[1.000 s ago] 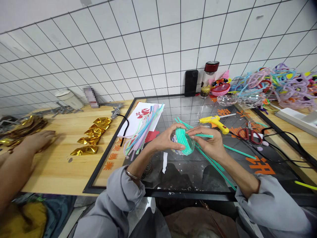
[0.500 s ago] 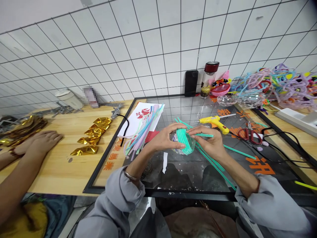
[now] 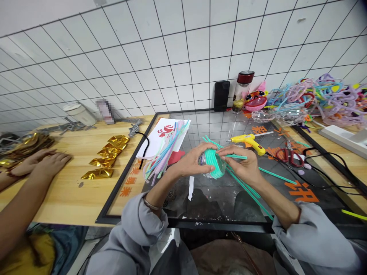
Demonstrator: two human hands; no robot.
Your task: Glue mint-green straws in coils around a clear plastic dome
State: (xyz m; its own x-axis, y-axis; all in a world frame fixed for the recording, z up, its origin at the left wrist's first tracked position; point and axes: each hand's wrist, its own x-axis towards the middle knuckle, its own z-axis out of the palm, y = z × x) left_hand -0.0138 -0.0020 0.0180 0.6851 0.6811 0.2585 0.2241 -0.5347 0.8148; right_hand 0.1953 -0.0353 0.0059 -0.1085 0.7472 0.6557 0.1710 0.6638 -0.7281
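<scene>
My left hand grips a clear rounded container between thumb and fingers. Rows of turquoise-green pipe cleaner wrap around its side. With thumb and fingertips pinched at the container's right edge, my right hand holds a green pipe cleaner, its end sticking out to the right. Below and behind my hands, several loose green pipe cleaners lie on the dark glass panel. Just past my right hand rests a yellow glue gun.
Red-handled scissors and black cables lie to the right. Pastel pipe cleaners lie over white paper at left. Behind stand a phone and a glass bottle. Gold foil pieces are near another person's hands.
The container has turned very slightly in my left hand, and my right hand keeps its place. At far left, the other person's hands have shifted a little.
</scene>
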